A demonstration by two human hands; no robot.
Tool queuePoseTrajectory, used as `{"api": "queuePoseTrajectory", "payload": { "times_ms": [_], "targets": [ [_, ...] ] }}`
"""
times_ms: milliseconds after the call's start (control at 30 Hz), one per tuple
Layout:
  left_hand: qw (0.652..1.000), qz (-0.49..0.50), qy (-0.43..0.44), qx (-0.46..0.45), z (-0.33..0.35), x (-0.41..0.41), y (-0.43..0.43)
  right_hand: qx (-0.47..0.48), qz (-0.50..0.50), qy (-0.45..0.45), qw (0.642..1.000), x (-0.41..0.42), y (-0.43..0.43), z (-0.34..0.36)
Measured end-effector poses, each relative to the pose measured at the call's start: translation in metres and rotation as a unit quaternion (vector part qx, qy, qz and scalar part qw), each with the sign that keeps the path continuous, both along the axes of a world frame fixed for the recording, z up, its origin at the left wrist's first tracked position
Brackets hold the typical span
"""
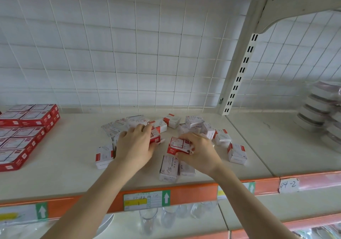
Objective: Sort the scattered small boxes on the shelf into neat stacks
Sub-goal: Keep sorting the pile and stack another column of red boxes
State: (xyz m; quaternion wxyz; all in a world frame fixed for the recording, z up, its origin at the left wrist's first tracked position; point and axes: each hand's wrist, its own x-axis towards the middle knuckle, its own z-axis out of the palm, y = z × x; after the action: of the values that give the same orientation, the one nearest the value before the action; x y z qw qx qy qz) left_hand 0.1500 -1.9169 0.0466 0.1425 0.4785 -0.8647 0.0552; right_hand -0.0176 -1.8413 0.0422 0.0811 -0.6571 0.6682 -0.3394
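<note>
Several small white-and-red boxes of paper clips and staples lie scattered on the cream shelf [73, 155]. My left hand [135, 144] lies over a red-and-white box [155, 136] in the middle of the pile, fingers curled round it. My right hand [198, 153] grips another red-and-white box [178, 145], tilted a little above the shelf. Two white paper clip boxes [168, 167] lie side by side just in front of my right hand. More loose boxes [237, 153] lie to the right and others [172, 120] at the back.
Neat rows of larger red boxes [24, 128] fill the shelf's left end. A slotted upright [241, 69] and wire grid back the shelf. Wrapped stacks [321, 109] stand in the right bay. An orange label rail [184, 192] runs along the front edge, with glasses [149, 220] on the shelf below.
</note>
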Motion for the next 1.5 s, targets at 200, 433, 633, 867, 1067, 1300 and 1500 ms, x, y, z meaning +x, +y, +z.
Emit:
{"api": "queuePoseTrajectory", "payload": {
  "times_ms": [200,433,633,867,1067,1300,1500],
  "targets": [
    [1.0,-0.005,0.029,0.002,0.001,-0.001,-0.003,0.014,-0.014,0.014,1.0,0.004,-0.002,-0.008],
    [0.993,-0.04,0.111,-0.007,0.007,0.016,0.002,0.033,-0.025,0.022,0.999,0.01,-0.007,-0.009],
    [0.98,-0.073,0.178,-0.055,0.005,0.043,-0.007,-0.039,-0.077,-0.009,0.996,0.019,-0.012,0.005],
    [0.969,-0.1,0.213,-0.073,0.002,0.08,-0.013,-0.08,-0.033,-0.041,0.995,0.062,-0.03,0.02],
    [0.974,-0.061,0.212,-0.046,-0.003,0.136,-0.022,-0.087,0.028,-0.054,0.994,0.123,-0.054,0.018],
    [0.974,-0.034,0.224,0.005,-0.003,0.221,-0.043,-0.069,0.07,-0.059,0.993,0.207,-0.089,0.013],
    [0.977,-0.037,0.208,0.025,-0.003,0.283,-0.074,-0.045,0.066,-0.069,0.994,0.269,-0.116,0.003]
  ]
}}
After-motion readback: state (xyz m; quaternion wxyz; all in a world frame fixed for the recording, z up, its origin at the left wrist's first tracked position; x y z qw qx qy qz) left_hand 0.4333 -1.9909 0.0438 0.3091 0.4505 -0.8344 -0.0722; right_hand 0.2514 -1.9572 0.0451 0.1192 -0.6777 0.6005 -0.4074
